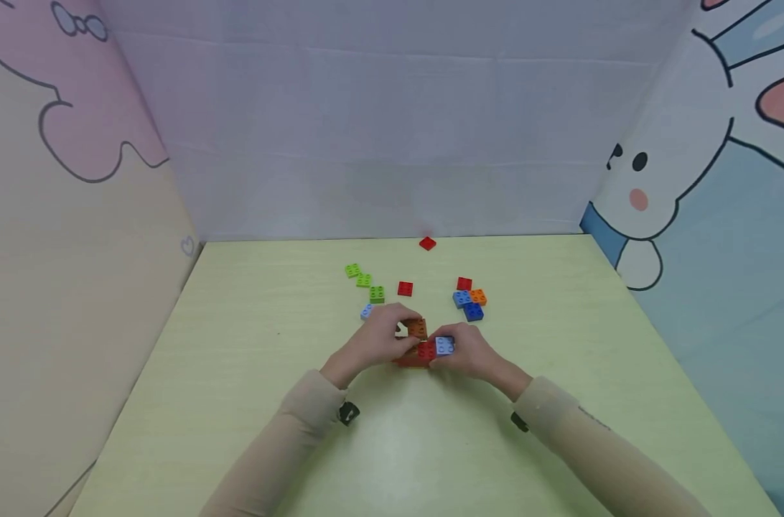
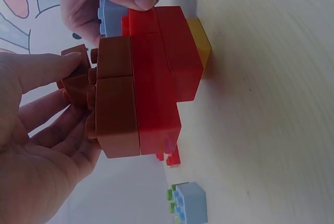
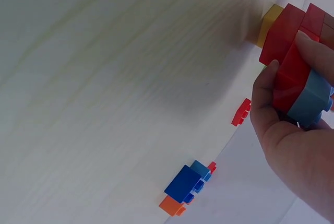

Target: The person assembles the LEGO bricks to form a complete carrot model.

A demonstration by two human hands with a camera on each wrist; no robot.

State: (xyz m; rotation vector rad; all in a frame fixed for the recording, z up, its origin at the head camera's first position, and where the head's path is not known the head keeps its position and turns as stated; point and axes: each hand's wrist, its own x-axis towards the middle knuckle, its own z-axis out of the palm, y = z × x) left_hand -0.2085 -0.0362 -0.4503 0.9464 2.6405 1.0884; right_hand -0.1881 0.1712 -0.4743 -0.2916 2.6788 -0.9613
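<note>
A stack of bricks (image 1: 416, 353) stands mid-table: a yellow brick (image 2: 201, 44) at the bottom, red layers (image 2: 162, 78) above it and a brown layer (image 2: 117, 104) on top. My left hand (image 1: 392, 332) pinches a small brown brick (image 2: 78, 75) against the top of the stack. My right hand (image 1: 459, 350) grips a light blue brick (image 3: 313, 98) at the stack's right side, with its thumb (image 3: 308, 51) on the red bricks. The stack's far side is hidden by my fingers.
Loose bricks lie beyond the hands: green ones (image 1: 363, 280), a light blue one (image 1: 366, 311), red ones (image 1: 405, 289) (image 1: 427, 243), and a cluster of blue, orange and red bricks (image 1: 471, 298). Cartoon-printed walls (image 1: 702, 215) enclose the table (image 1: 250, 373) on three sides.
</note>
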